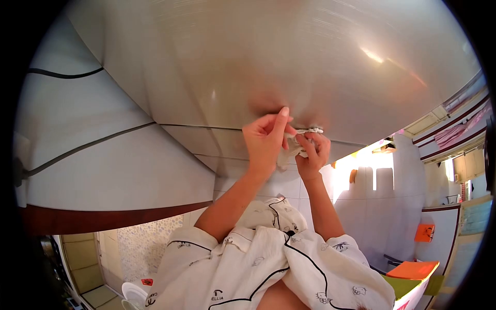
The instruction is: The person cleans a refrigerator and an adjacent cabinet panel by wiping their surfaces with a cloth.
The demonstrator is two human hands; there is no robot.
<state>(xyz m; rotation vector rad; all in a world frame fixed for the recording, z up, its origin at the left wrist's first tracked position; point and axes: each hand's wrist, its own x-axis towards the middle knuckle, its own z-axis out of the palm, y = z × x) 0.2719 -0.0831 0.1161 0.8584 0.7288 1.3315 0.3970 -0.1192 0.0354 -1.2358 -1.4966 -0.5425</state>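
A crumpled whitish cloth [287,157] is in my right hand [313,151], whose fingers are bent around it against a large silver metal panel [217,62]. Part of the cloth meets a thin dark seam [201,126] that runs across the panel. My left hand [264,138] is just to the left, fingers curled in and thumb pointing up. Its fingertips come close to the cloth's left edge. Whatever may be between those fingers is hidden from view.
At left stands a pale panel [98,170] with dark seams and a red-brown lower edge [108,218]. Grey floor tiles [372,206] lie below right, with bright sunlight across them. An orange-topped box [413,270] sits at lower right, and pink fabric [457,132] hangs farther off.
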